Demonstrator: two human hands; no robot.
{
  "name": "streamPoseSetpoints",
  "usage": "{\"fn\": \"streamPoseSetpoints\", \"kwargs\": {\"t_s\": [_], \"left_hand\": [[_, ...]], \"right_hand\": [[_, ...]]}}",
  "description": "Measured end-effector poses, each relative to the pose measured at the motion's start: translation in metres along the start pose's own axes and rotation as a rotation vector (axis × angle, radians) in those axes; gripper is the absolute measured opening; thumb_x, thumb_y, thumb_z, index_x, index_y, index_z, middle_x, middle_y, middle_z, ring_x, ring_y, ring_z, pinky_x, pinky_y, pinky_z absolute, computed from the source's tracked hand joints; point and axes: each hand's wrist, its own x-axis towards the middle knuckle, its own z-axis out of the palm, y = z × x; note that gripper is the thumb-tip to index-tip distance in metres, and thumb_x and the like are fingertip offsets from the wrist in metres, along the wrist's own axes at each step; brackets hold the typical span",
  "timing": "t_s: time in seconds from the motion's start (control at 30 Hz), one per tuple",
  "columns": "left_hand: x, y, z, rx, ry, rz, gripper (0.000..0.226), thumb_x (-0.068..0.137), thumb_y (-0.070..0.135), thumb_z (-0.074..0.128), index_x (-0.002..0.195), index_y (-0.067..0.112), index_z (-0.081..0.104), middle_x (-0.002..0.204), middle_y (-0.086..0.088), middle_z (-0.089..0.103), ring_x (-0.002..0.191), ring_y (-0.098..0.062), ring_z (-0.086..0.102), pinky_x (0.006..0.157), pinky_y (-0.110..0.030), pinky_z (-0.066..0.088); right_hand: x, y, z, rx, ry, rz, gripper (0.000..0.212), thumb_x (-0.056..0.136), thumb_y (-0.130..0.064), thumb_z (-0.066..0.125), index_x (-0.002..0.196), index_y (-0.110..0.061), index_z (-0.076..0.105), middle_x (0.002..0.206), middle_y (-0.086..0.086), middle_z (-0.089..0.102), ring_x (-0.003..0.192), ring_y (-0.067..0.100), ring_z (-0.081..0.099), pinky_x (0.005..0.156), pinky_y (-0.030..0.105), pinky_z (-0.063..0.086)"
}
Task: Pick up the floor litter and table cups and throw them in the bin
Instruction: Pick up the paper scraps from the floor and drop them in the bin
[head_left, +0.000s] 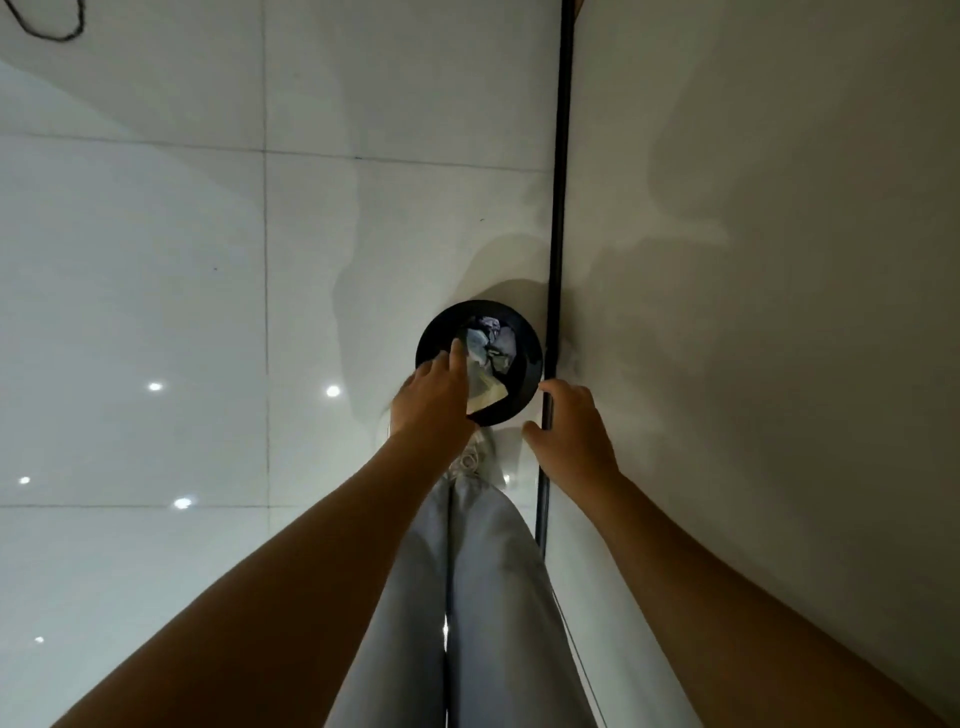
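Observation:
A round black bin (530, 364) stands on the floor against the wall, seen from straight above. Crumpled paper litter (491, 345) lies inside it. My left hand (434, 397) hovers over the bin's near left rim with its fingers stretched toward the opening; a pale folded paper piece (488, 397) shows just beside its fingers, and I cannot tell whether the hand still touches it. My right hand (569, 423) hangs to the right of the bin, near the wall's base, fingers loosely curled and holding nothing.
A white wall (753, 312) with a black skirting strip (558, 208) runs along the right. Glossy white floor tiles (156, 312) spread to the left. My legs in pale trousers (467, 597) and a white shoe (470, 457) stand just before the bin. A dark cable (52, 31) lies far left.

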Motion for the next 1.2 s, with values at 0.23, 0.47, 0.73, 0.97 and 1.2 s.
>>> {"fn": "streamPoseSetpoints", "kwargs": {"t_s": [0.23,0.47,0.73,0.97,1.2], "left_hand": [[-0.012,-0.011,-0.003,-0.039,0.11,-0.013,0.064,0.084,0.023,0.067,0.139,0.013,0.035,0.139,-0.007,0.045,0.128,-0.025,0.043,0.1,-0.035,0.042],[-0.081,-0.053,-0.002,-0.066,0.249,-0.122,0.05,0.092,0.027,0.057,0.138,0.014,0.039,0.14,-0.004,0.046,0.129,-0.021,0.043,0.103,-0.03,0.039],[-0.171,-0.129,0.026,-0.157,0.325,-0.396,0.041,0.091,0.023,0.053,0.13,0.014,0.044,0.128,-0.001,0.053,0.119,-0.019,0.048,0.102,-0.026,0.037],[-0.275,-0.224,0.087,-0.401,0.391,-0.633,0.036,0.093,0.025,0.05,0.127,0.015,0.045,0.125,-0.001,0.053,0.115,-0.019,0.047,0.097,-0.025,0.037],[-0.406,-0.326,0.182,-0.607,0.417,-0.818,0.031,0.094,0.026,0.047,0.124,0.018,0.045,0.121,0.003,0.052,0.111,-0.015,0.047,0.093,-0.022,0.037]], "right_hand": [[-0.006,-0.015,-0.007,-0.077,-0.02,-0.139,0.05,0.092,-0.02,0.06,0.138,-0.018,0.043,0.14,0.008,0.042,0.125,0.024,0.046,0.088,0.024,0.041],[-0.03,-0.077,0.009,-0.272,-0.093,-0.402,0.052,0.094,-0.021,0.057,0.142,-0.016,0.039,0.144,0.006,0.038,0.132,0.021,0.038,0.093,0.021,0.039],[-0.08,-0.152,0.092,-0.634,-0.24,-0.615,0.051,0.095,-0.025,0.054,0.142,-0.022,0.034,0.147,0.002,0.035,0.131,0.023,0.037,0.096,0.033,0.047],[-0.161,-0.199,0.216,-0.909,-0.377,-0.832,0.05,0.096,-0.026,0.049,0.143,-0.023,0.032,0.147,0.001,0.034,0.127,0.022,0.038,0.094,0.031,0.044],[-0.276,-0.223,0.36,-1.047,-0.497,-0.966,0.051,0.095,-0.025,0.052,0.143,-0.021,0.034,0.144,0.003,0.037,0.125,0.022,0.04,0.098,0.032,0.043]]}}
